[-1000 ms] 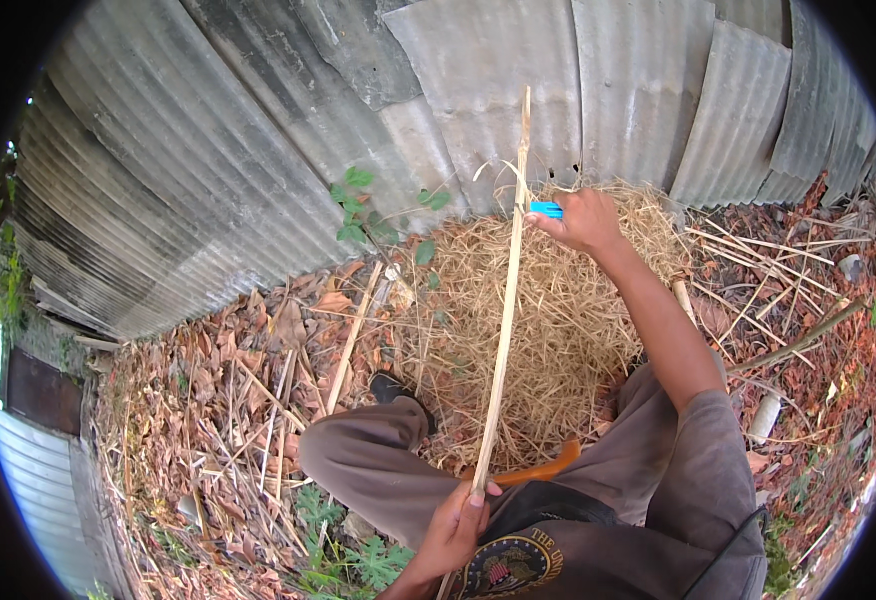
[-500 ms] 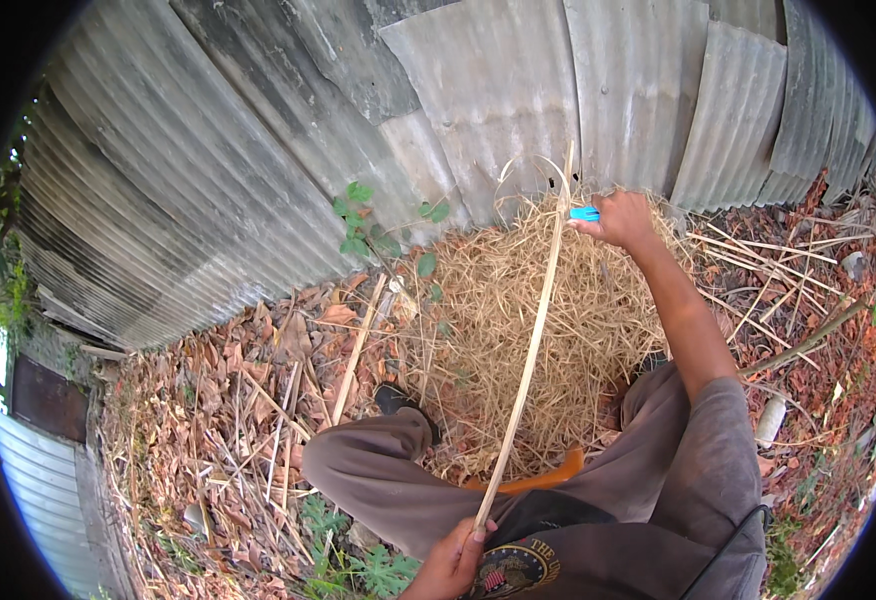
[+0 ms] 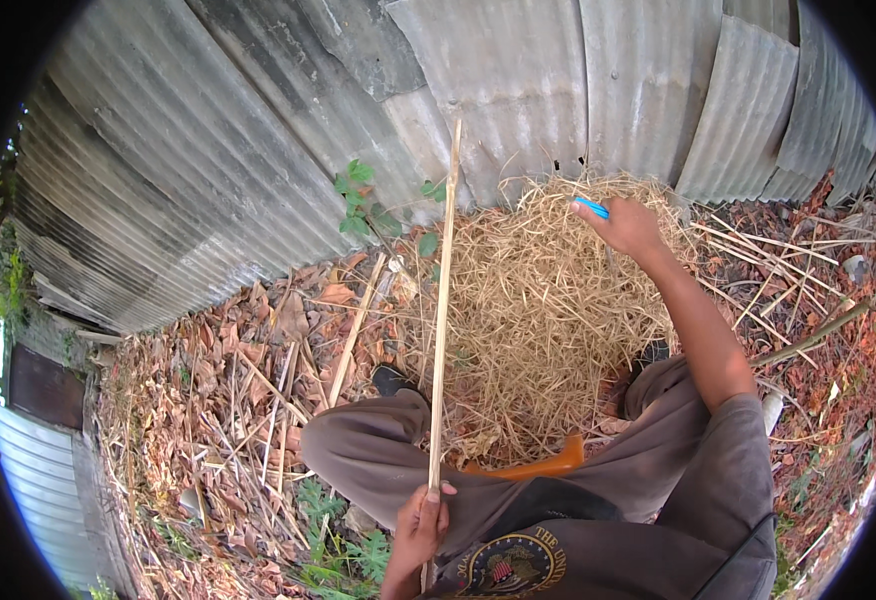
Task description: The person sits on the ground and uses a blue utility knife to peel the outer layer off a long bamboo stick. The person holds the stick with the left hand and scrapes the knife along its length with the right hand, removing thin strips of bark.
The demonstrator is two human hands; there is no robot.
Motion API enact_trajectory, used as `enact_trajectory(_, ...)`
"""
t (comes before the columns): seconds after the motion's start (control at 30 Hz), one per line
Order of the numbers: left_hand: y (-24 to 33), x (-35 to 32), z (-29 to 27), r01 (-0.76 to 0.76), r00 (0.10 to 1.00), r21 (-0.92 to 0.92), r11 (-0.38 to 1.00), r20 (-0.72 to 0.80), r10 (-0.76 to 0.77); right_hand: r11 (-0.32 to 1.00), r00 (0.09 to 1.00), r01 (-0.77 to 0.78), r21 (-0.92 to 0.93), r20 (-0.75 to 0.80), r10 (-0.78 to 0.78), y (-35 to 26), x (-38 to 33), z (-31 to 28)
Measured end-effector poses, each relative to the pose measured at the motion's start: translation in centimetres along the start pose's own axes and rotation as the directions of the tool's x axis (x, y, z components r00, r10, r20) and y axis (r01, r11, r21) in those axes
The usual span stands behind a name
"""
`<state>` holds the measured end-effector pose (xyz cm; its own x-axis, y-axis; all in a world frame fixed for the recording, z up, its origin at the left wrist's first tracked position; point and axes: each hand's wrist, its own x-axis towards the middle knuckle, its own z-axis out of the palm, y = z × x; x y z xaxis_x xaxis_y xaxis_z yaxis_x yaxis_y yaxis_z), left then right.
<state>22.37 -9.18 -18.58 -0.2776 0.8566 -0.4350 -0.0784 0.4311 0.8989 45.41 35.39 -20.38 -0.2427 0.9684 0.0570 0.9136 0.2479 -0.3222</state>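
My left hand (image 3: 420, 528) is closed round the lower part of a long pale bamboo strip (image 3: 444, 310), close to my lap. The strip stands almost straight up the picture, its far end in front of the metal sheets. Out to the right, my right hand (image 3: 630, 228) grips a small blue-handled cutting tool (image 3: 592, 208); I cannot make out its blade. The tool is apart from the strip. Under it lies a big heap of thin, curly shavings (image 3: 548, 330), between my feet.
A corrugated metal fence (image 3: 498, 90) runs across the far side. Dry leaves (image 3: 228, 370) cover the ground at left, with loose sticks (image 3: 358, 330) among them. More strips (image 3: 768, 265) lie at right. An orange piece (image 3: 548, 464) shows beneath me. A small green plant (image 3: 358, 205) grows by the fence.
The strip has swung left, away from the blue tool, which was against it near its far end. A thin curl by the strip's far end is off it. My left hand has shifted left.
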Motion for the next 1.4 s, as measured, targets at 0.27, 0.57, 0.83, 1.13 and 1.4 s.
enact_trajectory(0.27,4.4,3.9,1.9,-0.126,0.99,-0.155,0.98,0.037,0.133,0.812,0.83,0.551,0.194,-0.027,-0.557,-10.5,-9.3,0.2)
enact_trajectory(0.57,4.4,3.1,4.2,-0.184,0.983,-0.022,0.983,0.016,0.184,0.74,0.74,0.666,0.094,-0.207,-0.64,-11.0,-9.2,1.0)
enact_trajectory(0.83,4.2,2.7,4.8,-0.222,0.974,0.092,0.971,-0.019,0.224,0.872,0.87,0.482,0.083,-0.162,-0.466,-9.8,-6.2,0.6)
enact_trajectory(1.13,4.0,-0.3,5.4,-0.136,0.991,0.241,0.961,0.017,0.136,0.973,0.976,0.179,0.147,-0.154,-0.156,-5.4,-1.5,-0.9)
enact_trajectory(1.4,3.7,-0.7,3.9,-0.083,0.991,0.161,0.984,-0.089,0.098,0.843,0.846,0.529,0.097,0.017,-0.533,-10.5,-8.6,0.1)
